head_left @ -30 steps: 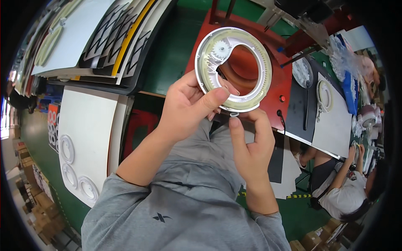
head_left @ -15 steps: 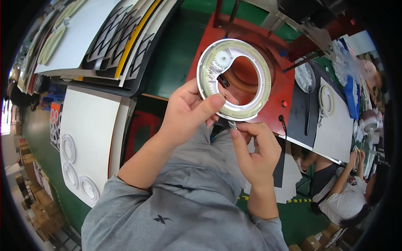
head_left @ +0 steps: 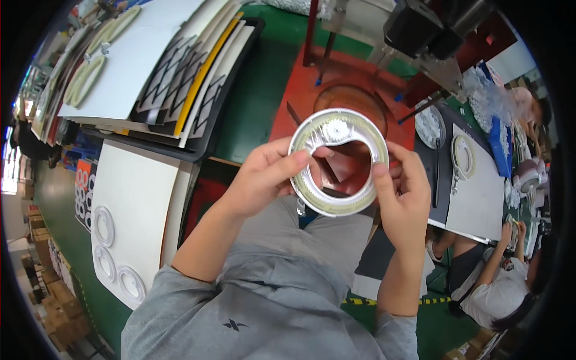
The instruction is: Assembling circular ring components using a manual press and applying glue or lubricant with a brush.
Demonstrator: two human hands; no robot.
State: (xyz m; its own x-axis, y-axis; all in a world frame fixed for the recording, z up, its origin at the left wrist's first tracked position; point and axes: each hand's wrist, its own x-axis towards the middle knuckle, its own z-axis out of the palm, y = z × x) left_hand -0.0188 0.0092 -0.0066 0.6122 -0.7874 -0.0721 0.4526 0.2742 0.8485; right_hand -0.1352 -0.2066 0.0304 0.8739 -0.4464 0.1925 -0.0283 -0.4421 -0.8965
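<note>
A white plastic ring-shaped housing (head_left: 339,207) is held up in front of me, its inner side facing me. Inside it lie a pale yellowish toothed ring and a small white gear (head_left: 336,130) near the top. My left hand (head_left: 264,179) grips the left rim, thumb on the face and fingers reaching through the opening. On the right rim my right hand (head_left: 407,195) is closed, thumb in front and fingers mostly behind. A small metallic clasp (head_left: 300,207) hangs at the housing's lower left edge.
Beyond the housing stands a red machine base (head_left: 292,84) with upright rods. At left a black tray (head_left: 227,99) holds stacked boards; below, white rings lie on a white board (head_left: 135,204). Another ring assembly (head_left: 463,157) lies at right, near a co-worker (head_left: 498,288).
The housing has come down and turned, so its gear now sits at the top. My right hand has gone from the clasp below up to the right rim.
</note>
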